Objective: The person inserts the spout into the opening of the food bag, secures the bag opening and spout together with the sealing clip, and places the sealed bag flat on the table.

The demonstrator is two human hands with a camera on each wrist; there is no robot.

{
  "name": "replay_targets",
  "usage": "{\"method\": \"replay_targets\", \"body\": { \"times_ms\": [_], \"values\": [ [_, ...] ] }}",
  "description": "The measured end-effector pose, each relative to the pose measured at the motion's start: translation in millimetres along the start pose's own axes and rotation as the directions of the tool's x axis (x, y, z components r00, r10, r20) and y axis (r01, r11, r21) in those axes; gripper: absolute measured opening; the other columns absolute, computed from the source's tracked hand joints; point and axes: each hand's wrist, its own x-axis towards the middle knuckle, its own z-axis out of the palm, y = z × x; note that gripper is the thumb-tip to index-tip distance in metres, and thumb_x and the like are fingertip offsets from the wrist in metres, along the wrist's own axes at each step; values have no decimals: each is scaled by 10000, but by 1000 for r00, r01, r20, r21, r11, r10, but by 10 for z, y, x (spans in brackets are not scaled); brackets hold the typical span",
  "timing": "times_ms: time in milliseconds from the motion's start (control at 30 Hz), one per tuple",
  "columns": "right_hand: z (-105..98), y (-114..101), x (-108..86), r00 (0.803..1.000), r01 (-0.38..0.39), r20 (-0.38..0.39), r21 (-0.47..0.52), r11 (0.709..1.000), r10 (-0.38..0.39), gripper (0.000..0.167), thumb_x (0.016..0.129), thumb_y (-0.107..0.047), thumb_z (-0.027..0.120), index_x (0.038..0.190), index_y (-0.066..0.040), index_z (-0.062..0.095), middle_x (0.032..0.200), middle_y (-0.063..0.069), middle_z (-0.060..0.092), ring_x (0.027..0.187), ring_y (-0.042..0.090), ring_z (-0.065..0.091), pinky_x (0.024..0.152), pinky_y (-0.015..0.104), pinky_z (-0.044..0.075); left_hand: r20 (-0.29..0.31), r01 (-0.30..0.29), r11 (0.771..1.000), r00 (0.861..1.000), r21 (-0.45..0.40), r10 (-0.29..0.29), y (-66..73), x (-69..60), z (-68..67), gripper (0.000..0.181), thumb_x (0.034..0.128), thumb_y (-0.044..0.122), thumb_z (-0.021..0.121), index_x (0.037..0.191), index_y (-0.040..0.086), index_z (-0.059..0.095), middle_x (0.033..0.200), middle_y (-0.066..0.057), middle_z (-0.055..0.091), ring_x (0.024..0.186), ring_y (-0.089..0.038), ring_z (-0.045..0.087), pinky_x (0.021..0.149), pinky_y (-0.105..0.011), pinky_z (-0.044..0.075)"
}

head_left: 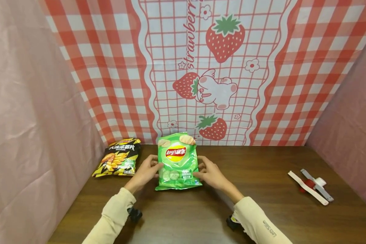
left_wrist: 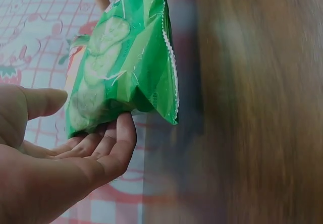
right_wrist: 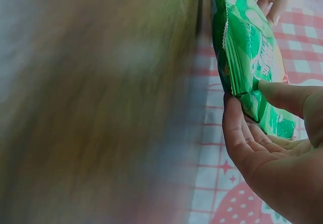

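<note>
A green Lay's potato chip bag (head_left: 179, 166) is held between the two hands, its front facing up toward the head camera. My left hand (head_left: 145, 173) grips its left side; in the left wrist view the fingers (left_wrist: 123, 138) lie behind the bag and the thumb stands at its front edge. On the other side, my right hand (head_left: 211, 173) pinches the bag, with the thumb (right_wrist: 282, 95) on the front and fingers behind. The bag's back is hidden in the head view.
A black and yellow chip bag (head_left: 119, 158) lies at the back left of the brown table (head_left: 183, 217). To the right, a white strip (head_left: 308, 188) and a grey strip (head_left: 318, 186) lie beside red and white pieces. A checked strawberry cloth (head_left: 122, 67) hangs behind; pink cloth flanks both sides.
</note>
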Motion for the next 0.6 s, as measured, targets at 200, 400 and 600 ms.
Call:
{"method": "replay_targets", "body": {
  "times_ms": [200, 400, 600],
  "values": [
    [-146, -9, -196, 999, 48, -8, -18, 999, -49, 663, 906, -113, 734, 1452, 17, 381, 1067, 195, 662, 766, 183, 674, 637, 306, 546, 29, -30, 1000, 999, -4, 31, 45, -48, 145, 351, 988, 83, 597, 1301, -28, 482, 1048, -202, 656, 895, -221, 652, 726, -389, 579],
    [-244, 11, -407, 998, 59, -13, -14, 998, -59, 651, 892, -93, 745, 1432, 12, 396, 1033, 163, 674, 769, 173, 677, 631, 290, 547, 102, -69, 997, 992, -15, 70, 102, -146, 271, 372, 984, 87, 612, 1307, -29, 469, 1038, -199, 657, 868, -221, 665, 747, -483, 573],
    [-342, 24, -597, 1000, 22, -11, 38, 999, -22, 600, 914, -150, 735, 1389, 22, 410, 1002, 160, 675, 761, 191, 691, 623, 370, 578, 165, -103, 994, 981, -26, 106, 172, -244, 398, 390, 986, 93, 614, 1319, -29, 452, 1038, -195, 656, 864, -223, 659, 731, -506, 570]
  ]
}}
